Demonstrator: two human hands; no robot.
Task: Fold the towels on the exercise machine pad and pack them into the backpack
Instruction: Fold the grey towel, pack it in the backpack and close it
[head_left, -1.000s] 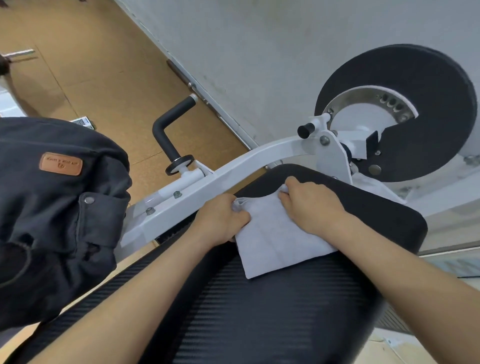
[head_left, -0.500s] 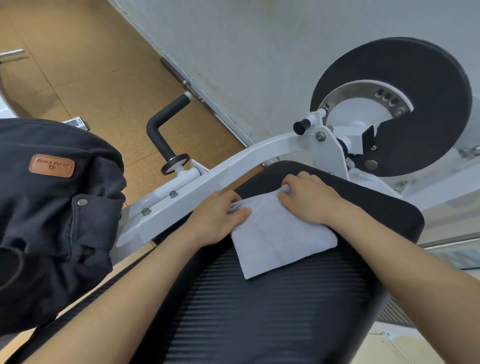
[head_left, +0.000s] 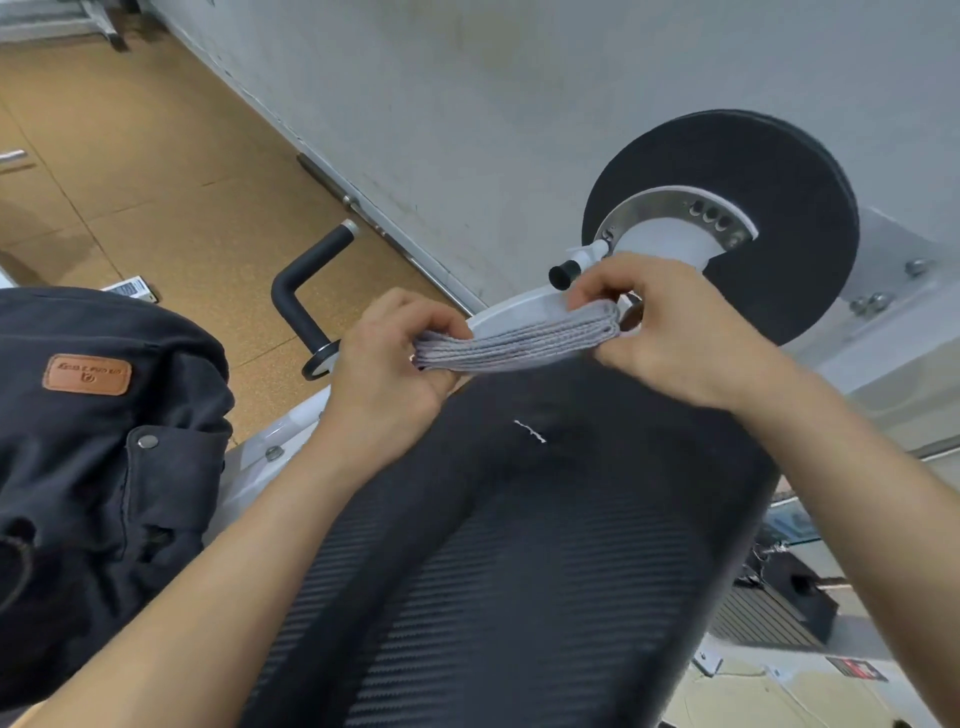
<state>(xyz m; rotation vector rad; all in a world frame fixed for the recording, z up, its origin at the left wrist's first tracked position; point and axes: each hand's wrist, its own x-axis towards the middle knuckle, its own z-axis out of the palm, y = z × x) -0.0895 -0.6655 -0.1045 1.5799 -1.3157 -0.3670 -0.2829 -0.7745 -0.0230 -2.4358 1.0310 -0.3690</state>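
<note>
A folded pale grey towel (head_left: 514, 345) hangs in the air above the far end of the black exercise machine pad (head_left: 519, 571), seen edge-on as several stacked layers. My left hand (head_left: 395, 358) pinches its left end. My right hand (head_left: 665, 327) pinches its right end. The dark backpack (head_left: 93, 467) with a brown leather patch sits at the left, beside the pad. A small white thread lies on the pad under the towel.
The machine's white frame arm (head_left: 280, 431) runs between backpack and pad, with a black handle (head_left: 306, 275) sticking up. A large black disc (head_left: 727, 218) stands behind my right hand by the grey wall. Cork-coloured floor lies at the left.
The towel lay flat on the pad under both hands; now both hands have lifted it off the pad, folded into a narrow stack and held by its ends.
</note>
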